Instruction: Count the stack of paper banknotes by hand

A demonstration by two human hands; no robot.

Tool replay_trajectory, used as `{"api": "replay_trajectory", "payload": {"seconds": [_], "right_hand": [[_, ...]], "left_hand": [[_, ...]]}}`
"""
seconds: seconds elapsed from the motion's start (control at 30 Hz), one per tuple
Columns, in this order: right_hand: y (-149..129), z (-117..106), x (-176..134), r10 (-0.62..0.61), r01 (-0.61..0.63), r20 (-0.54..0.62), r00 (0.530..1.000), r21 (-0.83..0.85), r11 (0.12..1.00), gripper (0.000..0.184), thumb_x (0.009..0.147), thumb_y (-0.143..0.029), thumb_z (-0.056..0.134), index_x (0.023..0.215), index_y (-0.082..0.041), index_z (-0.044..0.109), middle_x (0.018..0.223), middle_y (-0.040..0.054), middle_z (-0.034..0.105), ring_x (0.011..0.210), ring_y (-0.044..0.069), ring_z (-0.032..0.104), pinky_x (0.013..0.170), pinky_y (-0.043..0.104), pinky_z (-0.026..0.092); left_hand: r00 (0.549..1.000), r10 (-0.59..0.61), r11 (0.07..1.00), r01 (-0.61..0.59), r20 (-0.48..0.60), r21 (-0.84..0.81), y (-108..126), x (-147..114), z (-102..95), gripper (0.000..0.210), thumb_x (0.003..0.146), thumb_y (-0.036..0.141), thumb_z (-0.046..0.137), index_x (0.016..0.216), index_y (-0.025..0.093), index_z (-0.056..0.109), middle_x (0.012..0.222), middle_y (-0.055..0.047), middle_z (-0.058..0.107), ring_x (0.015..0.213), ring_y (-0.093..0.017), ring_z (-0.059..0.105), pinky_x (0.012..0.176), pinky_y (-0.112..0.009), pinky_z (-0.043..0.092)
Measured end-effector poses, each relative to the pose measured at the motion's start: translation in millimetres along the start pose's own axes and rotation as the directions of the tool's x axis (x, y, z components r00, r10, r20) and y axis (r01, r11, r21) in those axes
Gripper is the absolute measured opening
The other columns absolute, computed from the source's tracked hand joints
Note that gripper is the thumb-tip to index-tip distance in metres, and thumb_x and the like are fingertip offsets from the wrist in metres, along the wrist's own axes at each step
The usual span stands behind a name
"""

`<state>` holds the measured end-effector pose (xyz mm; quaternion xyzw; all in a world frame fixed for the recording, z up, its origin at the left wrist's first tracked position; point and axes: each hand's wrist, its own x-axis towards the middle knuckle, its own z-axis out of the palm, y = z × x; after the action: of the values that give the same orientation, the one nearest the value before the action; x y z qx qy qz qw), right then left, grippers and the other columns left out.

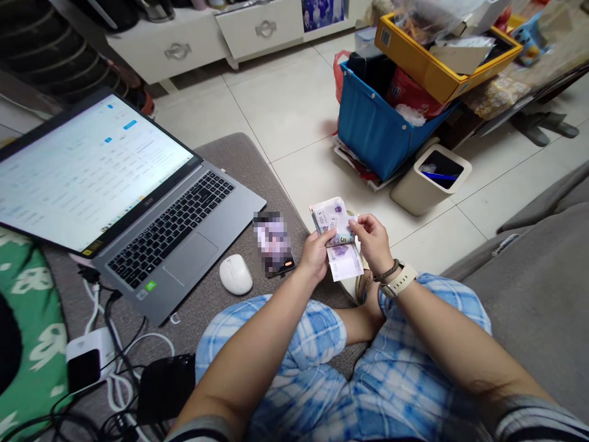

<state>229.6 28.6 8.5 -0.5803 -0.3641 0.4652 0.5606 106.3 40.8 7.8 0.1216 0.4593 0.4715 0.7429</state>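
A small stack of purple-and-white banknotes (346,263) is spread between my two hands, with a figure 5 showing on one note. My left hand (316,253) grips the stack from its left side, thumb lying across the notes. On the right, my right hand (373,240) pinches the upper notes between thumb and fingers; a watch (399,280) and a braided bracelet circle that wrist. The lower part of the notes hangs down below my fingers. To the left of the notes, a phone (286,265), its screen blurred out, lies on the grey seat.
An open laptop (184,245) and a white mouse (235,274) rest on the grey cushion (237,150). Cables and a white charger (90,355) lie at the lower left. Beyond stand a blue bin (372,123), a yellow box (414,55) and a beige wastebasket (409,190).
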Motion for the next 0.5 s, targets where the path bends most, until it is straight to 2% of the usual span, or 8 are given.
{"api": "replay_trajectory", "payload": {"seconds": [0.1,0.23,0.5], "right_hand": [[-0.5,0.0,0.3,-0.019,0.019,0.01,1.0,-0.032,0.999,0.029,0.076,-0.044,0.068,0.069,-0.02,0.053,0.062,-0.0045,0.049,0.057,0.011,0.043,0.055,0.025,0.037],[-1.4,0.0,-0.1,-0.028,0.028,0.013,1.0,-0.035,0.999,0.028,0.078,-0.043,0.065,0.067,-0.021,0.052,0.061,-0.0045,0.046,0.057,0.012,0.041,0.055,0.026,0.036],[-2.8,0.1,-1.7,-0.043,0.043,0.053,0.998,0.01,0.999,0.027,0.081,-0.042,0.063,0.067,-0.02,0.054,0.062,-0.0041,0.046,0.057,0.012,0.04,0.056,0.026,0.036]], "left_hand": [[1.0,-0.001,1.0,0.001,-0.007,0.0,-1.4,0.8,-0.9,0.024,0.063,0.015,0.075,0.086,0.011,0.068,0.08,-0.008,0.076,0.081,-0.024,0.072,0.087,-0.04,0.054],[1.0,-0.01,0.999,0.01,0.0,-0.041,-2.7,4.4,-1.9,0.018,0.073,0.023,0.07,0.086,0.011,0.069,0.082,-0.009,0.076,0.089,-0.025,0.072,0.09,-0.039,0.053],[0.999,-0.053,0.992,0.054,0.014,-0.113,-1.5,6.2,0.2,0.026,0.081,0.03,0.063,0.098,0.01,0.07,0.096,-0.011,0.076,0.101,-0.027,0.07,0.095,-0.04,0.051]]}}
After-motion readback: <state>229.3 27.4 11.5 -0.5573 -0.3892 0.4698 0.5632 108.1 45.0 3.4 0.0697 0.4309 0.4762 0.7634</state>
